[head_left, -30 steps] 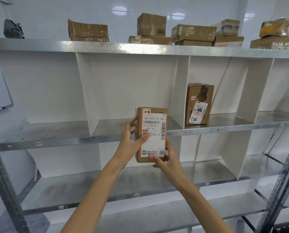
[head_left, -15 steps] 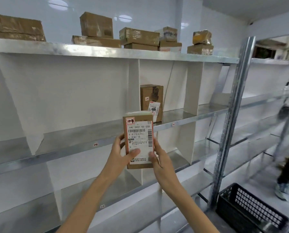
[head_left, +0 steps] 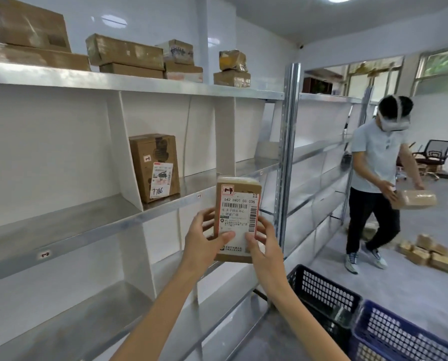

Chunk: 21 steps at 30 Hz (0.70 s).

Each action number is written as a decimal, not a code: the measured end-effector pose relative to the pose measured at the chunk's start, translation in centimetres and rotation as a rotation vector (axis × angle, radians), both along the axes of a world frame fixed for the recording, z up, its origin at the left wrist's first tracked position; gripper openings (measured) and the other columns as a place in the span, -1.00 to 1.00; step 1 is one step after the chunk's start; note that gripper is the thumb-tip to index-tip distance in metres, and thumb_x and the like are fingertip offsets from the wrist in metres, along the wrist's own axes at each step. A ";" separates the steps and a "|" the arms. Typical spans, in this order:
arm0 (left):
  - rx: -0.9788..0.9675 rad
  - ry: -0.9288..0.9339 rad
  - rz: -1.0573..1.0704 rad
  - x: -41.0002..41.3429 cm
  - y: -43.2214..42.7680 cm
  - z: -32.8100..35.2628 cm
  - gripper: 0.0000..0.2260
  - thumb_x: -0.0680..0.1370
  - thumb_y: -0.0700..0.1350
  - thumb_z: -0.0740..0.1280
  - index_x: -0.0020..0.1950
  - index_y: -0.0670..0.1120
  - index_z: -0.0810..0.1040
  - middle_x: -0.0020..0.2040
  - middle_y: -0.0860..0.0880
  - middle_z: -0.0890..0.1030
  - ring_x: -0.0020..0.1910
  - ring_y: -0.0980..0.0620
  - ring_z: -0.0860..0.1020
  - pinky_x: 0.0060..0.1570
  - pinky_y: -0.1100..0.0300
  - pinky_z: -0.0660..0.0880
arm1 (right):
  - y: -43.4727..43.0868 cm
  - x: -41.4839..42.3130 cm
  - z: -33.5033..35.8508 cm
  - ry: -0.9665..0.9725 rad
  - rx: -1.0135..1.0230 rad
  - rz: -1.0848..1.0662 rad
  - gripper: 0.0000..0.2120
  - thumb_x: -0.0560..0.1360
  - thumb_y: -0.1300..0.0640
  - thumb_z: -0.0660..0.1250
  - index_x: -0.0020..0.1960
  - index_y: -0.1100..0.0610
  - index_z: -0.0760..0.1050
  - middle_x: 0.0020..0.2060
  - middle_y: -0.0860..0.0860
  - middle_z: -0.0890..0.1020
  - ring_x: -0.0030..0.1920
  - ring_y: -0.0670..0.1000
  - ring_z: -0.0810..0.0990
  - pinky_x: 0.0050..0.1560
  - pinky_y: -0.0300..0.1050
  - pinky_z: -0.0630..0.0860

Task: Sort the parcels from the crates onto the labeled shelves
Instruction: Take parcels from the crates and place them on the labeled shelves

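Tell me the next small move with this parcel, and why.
Probably bring the parcel up to the nearest edge tag on the middle shelf and compare it with the parcel's handwritten red-framed mark. The left hand and right hand both grip it upright in front of the shelf, not yet in any compartment, and the tag is too small to read from here.

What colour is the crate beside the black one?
Blue. The crate shows best in the head view, at the bottom right.
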<state>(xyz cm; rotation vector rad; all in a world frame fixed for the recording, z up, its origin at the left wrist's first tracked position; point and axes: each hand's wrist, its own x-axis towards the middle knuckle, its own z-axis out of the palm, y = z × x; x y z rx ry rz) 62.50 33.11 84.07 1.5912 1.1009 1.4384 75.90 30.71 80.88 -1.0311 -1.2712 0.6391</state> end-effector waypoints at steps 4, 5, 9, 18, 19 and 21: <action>0.002 0.018 -0.004 5.5 2.5 0.4 -0.50 0.42 -0.16 0.47 0.30 0.01 0.37 0.16 0.11 0.53 0.15 0.12 0.50 -0.12 0.36 0.55 | 2.1 5.3 0.5 -0.022 0.011 -0.027 -0.69 0.59 0.09 0.21 0.22 -0.25 0.25 0.09 -0.20 0.52 0.05 -0.21 0.55 -0.14 -0.30 0.58; -0.005 0.015 -0.005 6.8 3.2 0.4 -0.50 0.42 -0.16 0.47 0.29 0.02 0.37 0.17 0.11 0.53 0.16 0.11 0.50 -0.12 0.34 0.56 | 2.7 6.7 0.6 -0.021 0.004 -0.030 -0.69 0.59 0.06 0.21 0.25 -0.22 0.25 0.12 -0.17 0.52 0.08 -0.17 0.55 -0.12 -0.28 0.59; 0.005 0.009 -0.017 12.2 6.3 1.0 -0.52 0.43 -0.16 0.46 0.28 0.00 0.38 0.15 0.11 0.52 0.12 0.13 0.49 -0.24 0.41 0.54 | 5.6 12.4 1.2 -0.060 0.015 -0.055 -0.63 0.57 0.04 0.23 0.35 -0.10 0.26 0.17 -0.08 0.53 0.12 -0.12 0.55 -0.14 -0.34 0.57; 0.046 -0.024 -0.040 21.3 13.0 1.7 -0.54 0.46 -0.16 0.43 0.31 -0.06 0.38 0.21 0.05 0.53 0.15 0.10 0.50 -0.25 0.43 0.54 | 11.8 22.2 3.0 -0.089 0.044 -0.040 -0.62 0.58 0.09 0.23 0.38 0.03 0.29 0.16 -0.04 0.53 0.08 -0.17 0.54 -0.17 -0.40 0.55; 0.044 -0.030 -0.040 21.9 13.6 1.6 -0.55 0.47 -0.16 0.42 0.31 -0.07 0.38 0.21 0.04 0.53 0.14 0.10 0.49 -0.27 0.44 0.54 | 12.6 22.9 2.9 -0.096 0.036 -0.041 -0.60 0.58 0.08 0.23 0.39 0.04 0.28 0.17 -0.03 0.53 0.09 -0.15 0.54 -0.15 -0.37 0.57; 0.036 -0.036 -0.037 23.0 15.0 1.4 -0.57 0.48 -0.17 0.42 0.30 -0.07 0.39 0.20 0.04 0.53 0.13 0.10 0.49 -0.27 0.46 0.53 | 14.1 24.1 2.7 -0.105 0.025 -0.042 -0.59 0.57 0.06 0.24 0.40 0.04 0.27 0.19 -0.02 0.53 0.11 -0.11 0.54 -0.11 -0.30 0.59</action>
